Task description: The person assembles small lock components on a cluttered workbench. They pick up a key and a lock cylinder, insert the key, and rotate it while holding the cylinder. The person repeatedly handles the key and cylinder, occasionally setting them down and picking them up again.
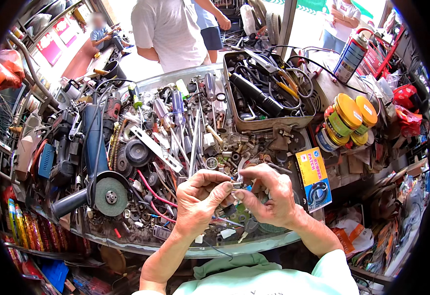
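Note:
A small silvery metal cylinder (237, 185) sits between my two hands, above the cluttered glass-topped counter. My left hand (200, 199) pinches it between thumb and fingers. From the other side my right hand (272, 196) closes on it, thumb and bent fingers meeting at its end. The fingers cover much of the part, so its exact kind is hidden. Beneath and around the hands lie loose nuts, fittings and other small metal pieces. Just right of my right hand is a yellow and blue rubber patch box (314, 178).
An angle grinder (97, 167) with a green disc lies at left, beside a power drill (111, 110). Several screwdrivers (178, 104) point across the middle. A metal tool box (274, 123) stands behind, with yellow-lidded tins (345, 115) and a spray can (351, 56) at right. People stand beyond the counter (180, 73).

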Available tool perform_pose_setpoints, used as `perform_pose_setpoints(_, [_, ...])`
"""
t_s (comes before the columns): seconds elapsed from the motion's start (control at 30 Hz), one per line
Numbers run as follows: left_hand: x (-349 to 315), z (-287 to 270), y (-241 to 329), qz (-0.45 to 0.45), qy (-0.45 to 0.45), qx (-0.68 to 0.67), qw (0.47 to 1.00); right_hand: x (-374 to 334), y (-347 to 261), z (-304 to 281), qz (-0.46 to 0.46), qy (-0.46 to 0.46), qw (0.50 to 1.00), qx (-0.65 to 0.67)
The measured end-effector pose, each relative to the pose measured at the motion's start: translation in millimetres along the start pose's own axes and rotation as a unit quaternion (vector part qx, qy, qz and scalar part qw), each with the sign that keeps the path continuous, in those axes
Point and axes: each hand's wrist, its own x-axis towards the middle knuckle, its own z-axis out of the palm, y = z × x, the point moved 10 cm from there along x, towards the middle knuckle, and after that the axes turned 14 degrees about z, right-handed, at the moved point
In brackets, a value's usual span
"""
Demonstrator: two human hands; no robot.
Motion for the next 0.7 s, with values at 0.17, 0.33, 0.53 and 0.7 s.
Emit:
perform_pose_setpoints(0.17, [-2,2,0,-0.003,-0.010,0.020,1.000,-8,10,9,-0.044,-0.026,0.998,-0.039])
perform_pose_setpoints(0.33, [-2,-5,0,-0.002,0.006,-0.009,1.000,2,1,2,0.056,0.003,0.998,0.034])
perform_pose_setpoints(0.53, [-2,1,3,-0.011,-0.001,0.036,0.999,-6,16,9,0.024,-0.028,0.999,-0.028])
perform_pose_setpoints(0.7, [-1,-10,0,0.007,0.054,0.029,0.998,0,-7,-1,-0.004,-0.002,1.000,0.029])
